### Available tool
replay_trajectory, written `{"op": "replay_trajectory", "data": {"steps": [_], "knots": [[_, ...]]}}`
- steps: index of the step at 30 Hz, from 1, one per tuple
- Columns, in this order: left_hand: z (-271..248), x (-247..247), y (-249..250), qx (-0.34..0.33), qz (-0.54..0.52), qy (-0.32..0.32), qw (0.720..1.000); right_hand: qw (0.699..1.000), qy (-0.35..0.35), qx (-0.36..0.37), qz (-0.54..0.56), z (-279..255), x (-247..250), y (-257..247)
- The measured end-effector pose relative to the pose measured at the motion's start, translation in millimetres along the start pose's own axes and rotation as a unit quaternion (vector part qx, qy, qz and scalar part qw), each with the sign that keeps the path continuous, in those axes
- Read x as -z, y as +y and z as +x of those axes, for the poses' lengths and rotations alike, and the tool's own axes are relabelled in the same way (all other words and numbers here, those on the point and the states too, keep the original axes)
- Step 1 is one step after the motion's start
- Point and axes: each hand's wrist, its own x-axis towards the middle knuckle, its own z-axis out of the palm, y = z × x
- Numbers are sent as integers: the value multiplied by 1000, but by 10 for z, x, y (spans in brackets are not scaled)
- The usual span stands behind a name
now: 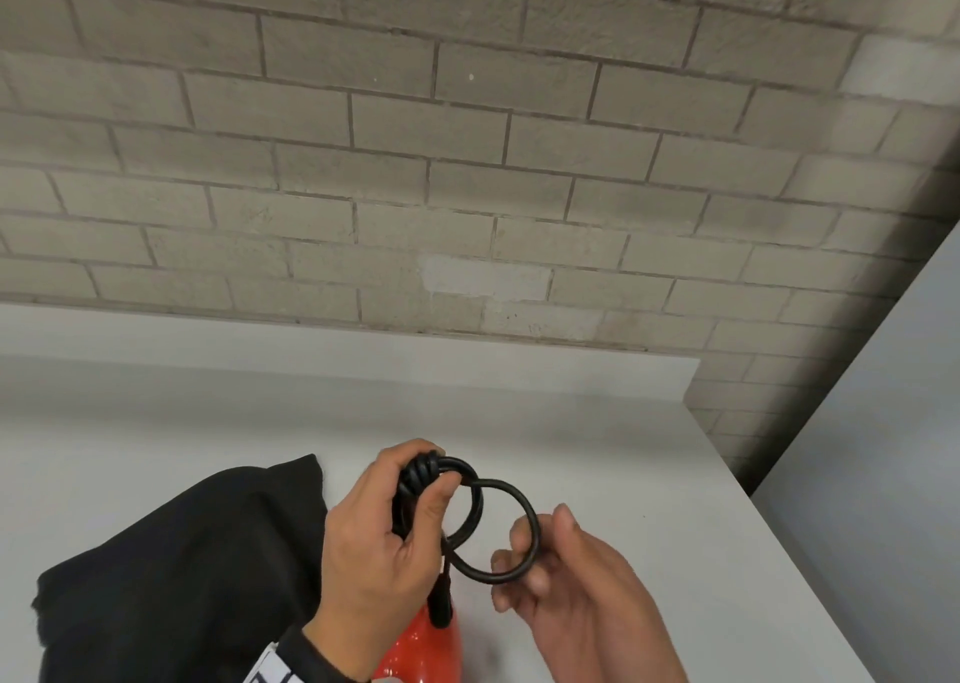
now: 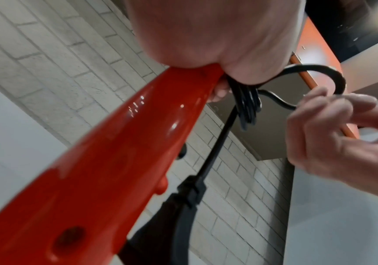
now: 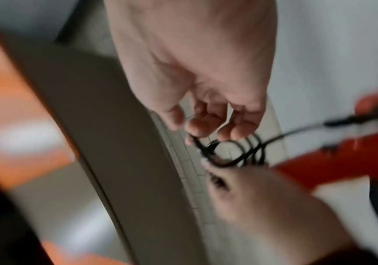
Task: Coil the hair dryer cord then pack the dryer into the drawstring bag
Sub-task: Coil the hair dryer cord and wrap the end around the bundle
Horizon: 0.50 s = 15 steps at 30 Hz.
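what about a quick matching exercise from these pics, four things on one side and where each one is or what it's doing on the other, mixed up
Things:
1. left hand
2. right hand
3. black bag
4. red hair dryer

States:
A. lies on the white table, to the left of both hands
B. pinches one loose loop of the cord
C. grips the bundle of coiled loops
D. hangs below the coiled cord

Pairs: 1-C, 2-B, 3-A, 4-D

Above the table (image 1: 597,422), the left hand (image 1: 384,537) holds the coiled cord (image 1: 467,516); the right hand (image 1: 566,578) pinches its free loop just right. The dryer (image 1: 426,646) hangs below, near the front edge. The bag (image 1: 182,568) lies left.
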Motion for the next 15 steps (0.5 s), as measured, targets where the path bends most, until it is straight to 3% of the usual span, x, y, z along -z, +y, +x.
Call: {"op": "replay_trajectory", "data": {"steps": [4, 10, 13, 15], "knots": [[25, 23, -28, 7, 15, 4, 1000, 956, -25, 154, -248, 14, 62, 264], [-14, -13, 8, -1, 19, -22, 1000, 910, 13, 270, -314, 9, -33, 491], [-10, -10, 11, -3, 5, -14, 1000, 938, 33, 241, -248, -7, -77, 413], [11, 0, -2, 5, -1, -1, 1000, 969, 21, 208, -129, -20, -71, 292]]}}
